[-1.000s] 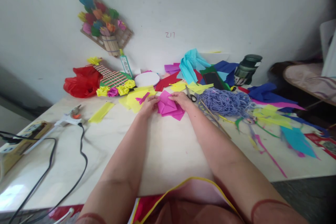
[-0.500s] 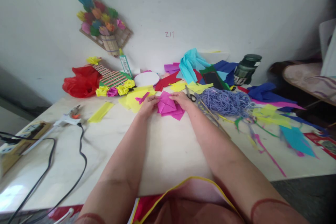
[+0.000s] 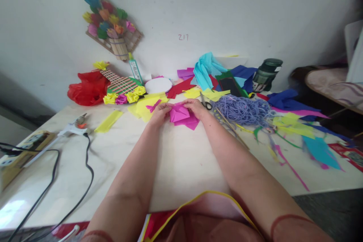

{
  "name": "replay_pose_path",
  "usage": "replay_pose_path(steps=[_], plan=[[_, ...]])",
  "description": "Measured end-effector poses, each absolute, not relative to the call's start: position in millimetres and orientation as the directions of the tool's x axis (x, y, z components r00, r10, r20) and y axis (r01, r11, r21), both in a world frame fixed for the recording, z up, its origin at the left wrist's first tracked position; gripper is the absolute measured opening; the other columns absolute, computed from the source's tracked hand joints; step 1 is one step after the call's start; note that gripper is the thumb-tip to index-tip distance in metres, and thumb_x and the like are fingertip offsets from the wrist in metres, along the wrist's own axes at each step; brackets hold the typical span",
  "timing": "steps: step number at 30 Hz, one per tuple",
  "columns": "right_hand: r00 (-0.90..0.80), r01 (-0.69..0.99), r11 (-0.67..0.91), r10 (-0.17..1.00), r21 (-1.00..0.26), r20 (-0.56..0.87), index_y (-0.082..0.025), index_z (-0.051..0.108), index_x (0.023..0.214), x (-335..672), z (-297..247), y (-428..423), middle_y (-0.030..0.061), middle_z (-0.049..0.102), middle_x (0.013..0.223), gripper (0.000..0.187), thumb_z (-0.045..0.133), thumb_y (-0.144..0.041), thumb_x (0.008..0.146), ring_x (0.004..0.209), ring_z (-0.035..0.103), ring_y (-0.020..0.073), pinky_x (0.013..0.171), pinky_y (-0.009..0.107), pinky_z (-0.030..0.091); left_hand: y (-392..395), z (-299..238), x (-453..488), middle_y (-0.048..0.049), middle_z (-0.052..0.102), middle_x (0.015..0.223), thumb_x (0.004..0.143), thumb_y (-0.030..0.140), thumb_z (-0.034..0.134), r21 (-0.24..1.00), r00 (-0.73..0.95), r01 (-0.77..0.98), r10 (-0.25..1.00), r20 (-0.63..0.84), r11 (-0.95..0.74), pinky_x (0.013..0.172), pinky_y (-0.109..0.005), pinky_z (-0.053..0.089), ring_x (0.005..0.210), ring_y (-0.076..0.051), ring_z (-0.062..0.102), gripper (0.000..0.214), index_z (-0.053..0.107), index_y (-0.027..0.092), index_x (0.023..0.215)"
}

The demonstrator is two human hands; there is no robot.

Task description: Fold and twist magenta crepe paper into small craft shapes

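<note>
A small folded sheet of magenta crepe paper [image 3: 179,114] is stretched between my two hands, its upper edge bent over. My left hand [image 3: 161,113] pinches its left corner. The upper right corner is in the closed fingers of my right hand [image 3: 195,107]. Under it lie more magenta sheets [image 3: 190,123], partly hidden. Just left of my left hand a twisted magenta strip [image 3: 153,106] rests on yellow crepe paper [image 3: 140,109]. A pair of black-handled scissors [image 3: 207,104] lies beside my right hand.
At left are a glue gun [image 3: 74,127], its cord and a power strip [image 3: 22,151]. A heap of purple cord [image 3: 244,109] and a dark green bottle [image 3: 266,75] stand right. Behind are a red bag [image 3: 87,89], a glue tube [image 3: 135,69] and a white disc [image 3: 158,85].
The top edge of the magenta paper has folded down toward me, so less of its upper face shows. Both hands stay nearly in place.
</note>
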State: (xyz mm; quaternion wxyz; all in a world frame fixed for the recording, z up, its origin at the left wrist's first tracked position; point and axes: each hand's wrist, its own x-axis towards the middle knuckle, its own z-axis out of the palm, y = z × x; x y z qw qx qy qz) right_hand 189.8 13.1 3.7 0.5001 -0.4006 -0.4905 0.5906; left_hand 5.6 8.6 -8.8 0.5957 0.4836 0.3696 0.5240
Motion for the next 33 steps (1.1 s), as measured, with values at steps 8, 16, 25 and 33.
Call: replay_pose_path(steps=[8, 16, 25, 33], plan=[[-0.192, -0.199, 0.048, 0.978, -0.979, 0.087, -0.017, 0.066, 0.063, 190.1, 3.2, 13.9, -0.0028, 0.060, 0.055, 0.012, 0.058, -0.013, 0.054, 0.053, 0.049, 0.0107, 0.056, 0.024, 0.037, 9.1, -8.4, 6.4, 0.0020, 0.059, 0.055, 0.055, 0.018, 0.069, 0.966, 0.157, -0.257, 0.985, 0.069, -0.026, 0.044, -0.020, 0.036, 0.045, -0.008, 0.050, 0.018, 0.066, 0.014, 0.072], [-0.188, -0.211, 0.076, 0.975, -0.975, 0.117, -0.016, 0.064, 0.062, 188.5, 5.1, 11.5, -0.0034, 0.059, 0.055, 0.016, 0.071, -0.028, 0.054, 0.053, 0.048, 0.0101, 0.055, 0.024, 0.035, 7.9, -6.1, 7.9, 0.0011, 0.060, 0.057, 0.056, 0.023, 0.072, 0.963, 0.151, -0.267, 0.986, 0.067, -0.024, 0.046, -0.021, 0.038, 0.048, -0.009, 0.053, 0.018, 0.064, 0.014, 0.069], [-0.209, -0.160, 0.099, 0.969, -0.982, 0.131, -0.017, 0.068, 0.079, 188.4, -3.3, 18.3, -0.0020, 0.066, 0.067, 0.024, 0.072, -0.025, 0.056, 0.063, 0.056, 0.0120, 0.065, 0.026, 0.043, 7.7, -11.0, 5.8, 0.0024, 0.063, 0.062, 0.057, 0.027, 0.076, 0.973, 0.162, -0.223, 0.981, 0.103, -0.065, 0.051, -0.021, 0.041, 0.051, -0.009, 0.055, 0.036, 0.062, 0.016, 0.088], [-0.216, -0.096, 0.074, 0.972, -0.993, 0.093, -0.016, 0.070, 0.079, 188.2, -2.7, 17.5, 0.0009, 0.069, 0.071, 0.019, 0.070, -0.022, 0.062, 0.065, 0.058, 0.0126, 0.069, 0.028, 0.046, 2.5, -5.2, 7.4, 0.0040, 0.059, 0.056, 0.060, 0.030, 0.074, 0.981, 0.164, -0.162, 0.977, 0.136, -0.109, 0.047, -0.021, 0.036, 0.045, -0.008, 0.051, 0.037, 0.062, 0.016, 0.092]])
